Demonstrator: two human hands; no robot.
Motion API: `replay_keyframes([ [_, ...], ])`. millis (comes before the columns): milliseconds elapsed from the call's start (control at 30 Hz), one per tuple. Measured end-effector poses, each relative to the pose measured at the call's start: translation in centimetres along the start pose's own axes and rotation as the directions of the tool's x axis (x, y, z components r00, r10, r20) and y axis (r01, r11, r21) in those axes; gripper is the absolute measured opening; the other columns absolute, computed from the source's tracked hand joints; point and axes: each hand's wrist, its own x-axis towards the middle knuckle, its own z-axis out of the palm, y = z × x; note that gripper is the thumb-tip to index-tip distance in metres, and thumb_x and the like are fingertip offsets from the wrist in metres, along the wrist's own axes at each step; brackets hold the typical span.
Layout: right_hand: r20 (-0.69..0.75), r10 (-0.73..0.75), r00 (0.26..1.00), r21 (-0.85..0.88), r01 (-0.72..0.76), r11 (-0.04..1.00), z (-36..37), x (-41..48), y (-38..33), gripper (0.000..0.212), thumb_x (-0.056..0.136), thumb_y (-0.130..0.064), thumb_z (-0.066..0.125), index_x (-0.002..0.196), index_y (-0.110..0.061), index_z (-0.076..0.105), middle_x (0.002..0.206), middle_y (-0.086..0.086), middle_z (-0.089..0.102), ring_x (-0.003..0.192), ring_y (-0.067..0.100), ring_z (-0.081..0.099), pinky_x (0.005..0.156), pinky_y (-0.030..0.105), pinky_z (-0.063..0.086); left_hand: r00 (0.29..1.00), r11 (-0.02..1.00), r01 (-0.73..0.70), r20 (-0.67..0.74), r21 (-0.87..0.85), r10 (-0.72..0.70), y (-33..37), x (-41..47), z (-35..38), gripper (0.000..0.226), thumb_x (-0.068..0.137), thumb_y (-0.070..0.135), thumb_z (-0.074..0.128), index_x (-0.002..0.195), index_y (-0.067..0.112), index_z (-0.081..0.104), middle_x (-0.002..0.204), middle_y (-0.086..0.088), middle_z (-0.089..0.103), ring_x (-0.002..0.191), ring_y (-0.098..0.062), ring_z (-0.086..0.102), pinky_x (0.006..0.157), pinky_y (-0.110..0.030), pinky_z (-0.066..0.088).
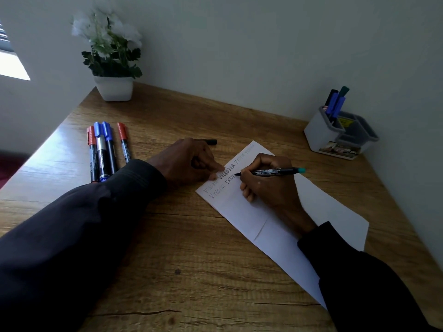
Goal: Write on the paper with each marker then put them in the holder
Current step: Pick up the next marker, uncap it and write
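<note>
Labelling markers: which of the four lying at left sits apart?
The rightmost red-capped marker; bare desk separates it from the other three, which lie packed together.

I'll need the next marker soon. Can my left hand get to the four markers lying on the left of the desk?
Probably yes. The left hand only steadies the paper, and bare desk lies between it and the markers; the paper would go unheld.

wooden table (191, 259): paper (242, 216) centre-right, 4 markers (103, 154) left, black pen-like item (211, 141), holder (321, 135) right, potted plant (114, 88) back-left.
</note>
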Motion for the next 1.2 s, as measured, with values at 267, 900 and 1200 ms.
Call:
replay_keyframes([
  [267, -0.011, -0.010, 1.000, 0.034, 0.011, 0.999, 0.1, 0.0, 0.2, 0.010, 0.092, -0.001, 0.071, 0.083, 0.004, 0.068, 0.067, 0.012, 0.072, 0.051, 0.026, 0.070, 0.047, 0.032, 0.058, 1.000, 0.999, 0.007, 0.010, -0.037, -0.006, 0.2, -0.2, 0.0, 0.031, 0.085, 0.018, 0.070, 0.093, 0.045, 0.060, 0.099, 0.023, 0.053, 0.092, 0.001, 0.056, 0.071, 0.001, 0.045],
  [900, -0.087, 0.133, 0.987, 0.105, -0.124, 0.987, 0.0, -0.1, -0.4, 0.010, 0.092, -0.002, 0.069, 0.083, 0.002, 0.066, 0.068, 0.013, 0.073, 0.055, 0.028, 0.071, 0.050, 0.032, 0.058, 1.000, 1.000, -0.009, -0.007, 0.001, 0.009, -0.2, 0.0, 0.0, 0.029, 0.085, 0.018, 0.070, 0.109, 0.033, 0.066, 0.112, 0.013, 0.057, 0.097, -0.002, 0.056, 0.073, 0.000, 0.046],
  [1200, 0.002, 0.427, 0.904, 0.516, -0.367, 0.774, -1.2, 0.9, -1.9, 0.008, 0.092, 0.000, 0.066, 0.093, 0.007, 0.069, 0.072, 0.016, 0.071, 0.059, 0.020, 0.067, 0.054, 0.024, 0.055, 0.999, 0.999, 0.030, -0.016, -0.029, -0.030, 0.3, -0.2, 0.1, 0.028, 0.084, 0.017, 0.071, 0.107, 0.033, 0.067, 0.104, 0.018, 0.057, 0.100, -0.005, 0.058, 0.073, 0.002, 0.045],
])
